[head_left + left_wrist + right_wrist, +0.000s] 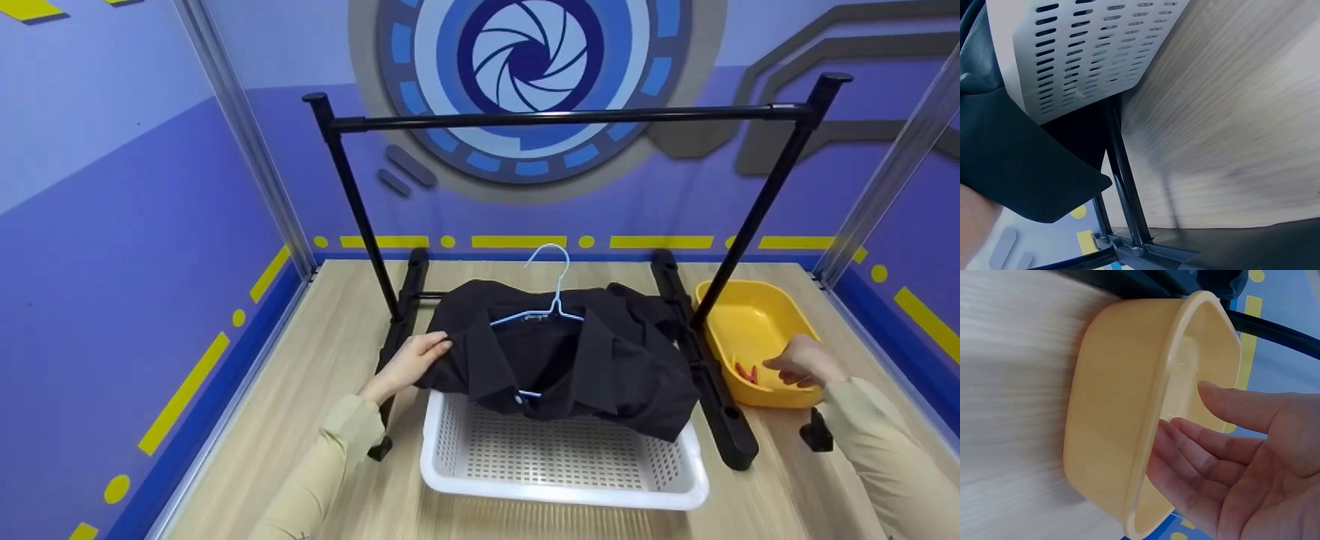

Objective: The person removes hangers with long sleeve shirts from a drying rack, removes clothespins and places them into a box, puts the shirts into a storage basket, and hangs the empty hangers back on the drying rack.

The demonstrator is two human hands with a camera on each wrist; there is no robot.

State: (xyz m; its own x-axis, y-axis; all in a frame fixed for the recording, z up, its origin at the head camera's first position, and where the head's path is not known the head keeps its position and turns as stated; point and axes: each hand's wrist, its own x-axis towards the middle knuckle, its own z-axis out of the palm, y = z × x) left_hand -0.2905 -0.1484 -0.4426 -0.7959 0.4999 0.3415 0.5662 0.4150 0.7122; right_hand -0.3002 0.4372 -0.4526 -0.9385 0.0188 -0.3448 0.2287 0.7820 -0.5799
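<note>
Black shirt (594, 352) crosswise, hook (568, 261) rearward.

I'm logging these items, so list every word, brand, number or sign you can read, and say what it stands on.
No text can be read.
Pale marking inside the collar of the black collared shirt: too small and blurred.
White perforated basket, yellow plastic basin: no lettering shows.
Back wall: graphics only, including an aperture-like emblem.

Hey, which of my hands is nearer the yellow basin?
Right. Your right hand reaches over the rim of the yellow basin; your left hand is farther left, holding the black shirt.
</note>
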